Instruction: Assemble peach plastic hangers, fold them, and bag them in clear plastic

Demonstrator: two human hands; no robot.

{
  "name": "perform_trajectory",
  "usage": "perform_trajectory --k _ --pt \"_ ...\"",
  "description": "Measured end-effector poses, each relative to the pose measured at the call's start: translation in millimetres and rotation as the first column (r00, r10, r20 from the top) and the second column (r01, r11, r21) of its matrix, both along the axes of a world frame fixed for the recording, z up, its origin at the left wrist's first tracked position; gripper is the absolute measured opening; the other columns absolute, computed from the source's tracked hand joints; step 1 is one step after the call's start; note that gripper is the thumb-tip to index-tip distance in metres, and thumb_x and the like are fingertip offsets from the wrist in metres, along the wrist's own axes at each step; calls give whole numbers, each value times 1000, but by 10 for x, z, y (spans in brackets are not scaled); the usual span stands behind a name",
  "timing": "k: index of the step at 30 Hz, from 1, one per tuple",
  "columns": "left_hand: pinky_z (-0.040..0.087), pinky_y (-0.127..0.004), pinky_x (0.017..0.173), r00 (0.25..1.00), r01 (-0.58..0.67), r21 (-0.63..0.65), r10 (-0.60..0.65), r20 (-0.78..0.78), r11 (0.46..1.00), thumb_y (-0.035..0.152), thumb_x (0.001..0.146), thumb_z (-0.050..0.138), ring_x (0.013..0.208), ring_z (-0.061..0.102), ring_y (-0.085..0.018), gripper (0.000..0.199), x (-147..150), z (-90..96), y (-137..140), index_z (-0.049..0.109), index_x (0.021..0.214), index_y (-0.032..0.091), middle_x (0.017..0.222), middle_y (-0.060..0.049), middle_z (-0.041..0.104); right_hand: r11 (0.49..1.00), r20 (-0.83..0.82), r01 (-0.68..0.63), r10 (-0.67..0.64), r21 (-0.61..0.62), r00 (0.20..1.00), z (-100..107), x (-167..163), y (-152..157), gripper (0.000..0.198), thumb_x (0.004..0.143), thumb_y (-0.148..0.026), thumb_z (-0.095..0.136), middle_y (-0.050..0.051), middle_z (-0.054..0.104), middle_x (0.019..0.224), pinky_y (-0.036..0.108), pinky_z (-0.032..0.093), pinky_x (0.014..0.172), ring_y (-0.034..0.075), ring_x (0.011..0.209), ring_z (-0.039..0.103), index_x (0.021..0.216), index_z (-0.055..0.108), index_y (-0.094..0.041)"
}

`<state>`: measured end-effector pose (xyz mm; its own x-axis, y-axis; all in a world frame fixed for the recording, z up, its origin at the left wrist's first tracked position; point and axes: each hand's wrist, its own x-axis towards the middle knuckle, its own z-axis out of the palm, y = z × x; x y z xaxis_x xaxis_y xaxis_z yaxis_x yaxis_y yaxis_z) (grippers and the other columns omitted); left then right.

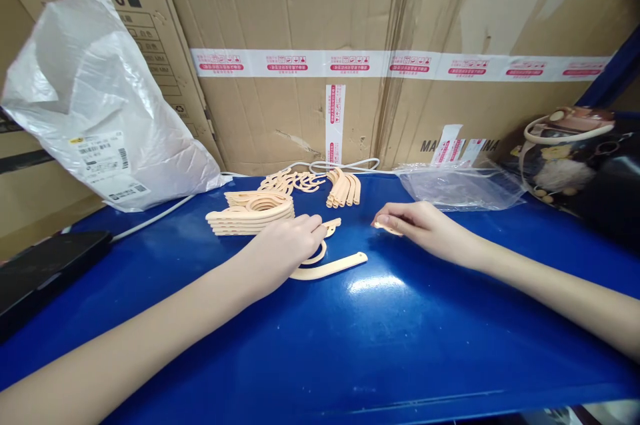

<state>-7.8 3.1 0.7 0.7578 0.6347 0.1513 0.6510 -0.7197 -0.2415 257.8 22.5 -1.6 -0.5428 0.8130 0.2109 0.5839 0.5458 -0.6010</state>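
My left hand (300, 242) is closed on a cream plastic hanger part, whose end (333, 225) sticks out past the fingers. Below that hand lie a curved hanger arm (340, 268) with a small hole at its tip and a ring-shaped piece (319, 254), both partly covered by the hand. My right hand (420, 228) pinches a small cream plastic piece (387, 229), mostly hidden by thumb and fingers. Beyond the left hand sits a neat stack of cream hanger parts (245, 218). Behind are a loose pile of hooks (290, 181) and several curved arms (344, 188) side by side.
A white plastic parcel bag (100, 112) stands at the left, near a black device (50, 272). A white cable (345, 165) runs along the back of the blue table (350, 358). Clear plastic wrap (460, 186) and a transparent bag (560, 165) lie at the right; cardboard boxes (280, 18) stand behind.
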Motion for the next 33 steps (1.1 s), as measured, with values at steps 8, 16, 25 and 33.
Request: perform_trajectory --k 8,16,25,33 --pt "36 -27 55 1000 30 108 -30 0 994 8 92 44 64 55 -18 20 30 -78 14 61 102 14 77 -3 58 976 269 -123 72 177 961 -88 -128 -199 35 88 -51 58 2 65 85 26 38 63 16 71 58 102 65 -20" --pt "40 -27 58 999 33 100 -33 8 994 7 92 46 68 58 -18 21 20 -38 13 61 105 14 78 -3 60 968 206 -162 122 192 971 -137 -161 -215 27 96 -40 49 2 61 83 25 41 64 14 70 55 97 64 -18" --pt "49 -35 81 964 64 -65 -45 263 996 23 97 45 97 62 -22 21 97 0 -108 57 113 15 110 -10 64 963 217 -105 50 250 975 -108 -89 -149 39 103 -38 30 7 65 96 32 46 79 19 88 62 111 62 -18" --pt "30 -56 110 926 167 -301 -45 374 939 36 98 43 137 36 -28 19 144 -171 -99 52 98 19 140 -15 47 988 244 -4 -35 157 969 -109 -121 -158 37 102 -40 30 3 65 77 28 42 65 16 67 60 94 58 -18"
